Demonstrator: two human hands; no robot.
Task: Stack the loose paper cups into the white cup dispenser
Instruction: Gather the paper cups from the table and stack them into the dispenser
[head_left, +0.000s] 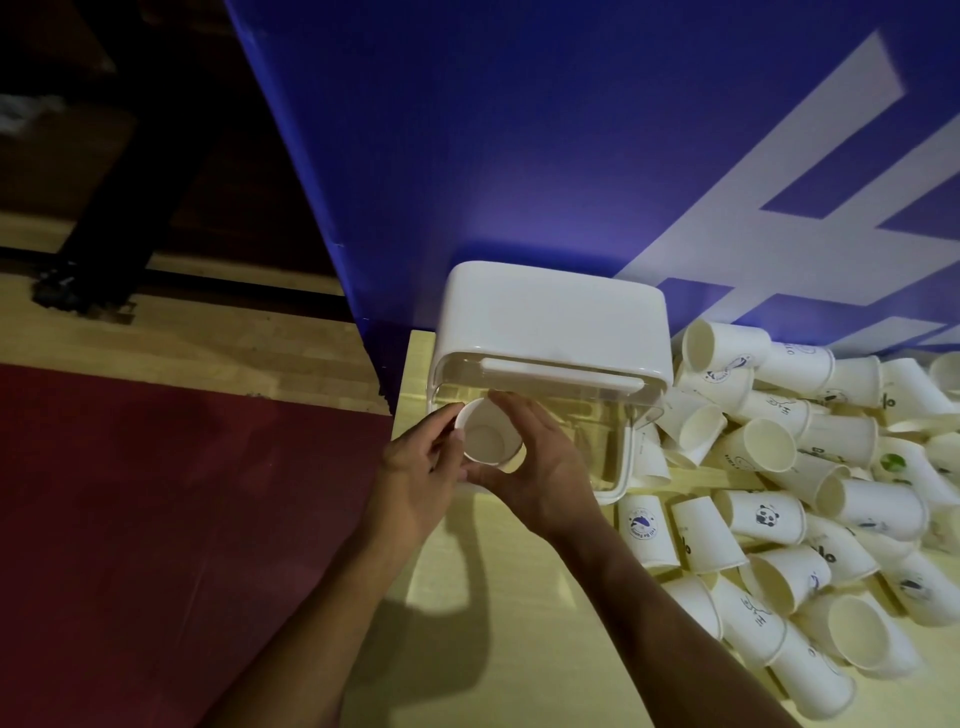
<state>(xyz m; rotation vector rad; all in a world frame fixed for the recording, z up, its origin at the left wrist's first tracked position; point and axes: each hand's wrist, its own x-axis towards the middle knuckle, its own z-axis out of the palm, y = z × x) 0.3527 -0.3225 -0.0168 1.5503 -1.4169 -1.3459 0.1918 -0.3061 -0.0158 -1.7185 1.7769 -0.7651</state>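
Both hands, left (421, 467) and right (540, 467), curl their fingers around one upright cup (488, 431) at the dispenser (550, 322); loose cups (810, 499) litter the bench (519, 597) to the right.

Background. A pale wooden tabletop (519, 597) lies under the left hand (415, 467). Directly beyond the hand stands a blue panel (467, 156) with large white lettering (779, 208), lit brightest near its foot. Left of the hand lies a dark red floor mat (182, 519), then light wood flooring (208, 332). Farther off, the room is dim.
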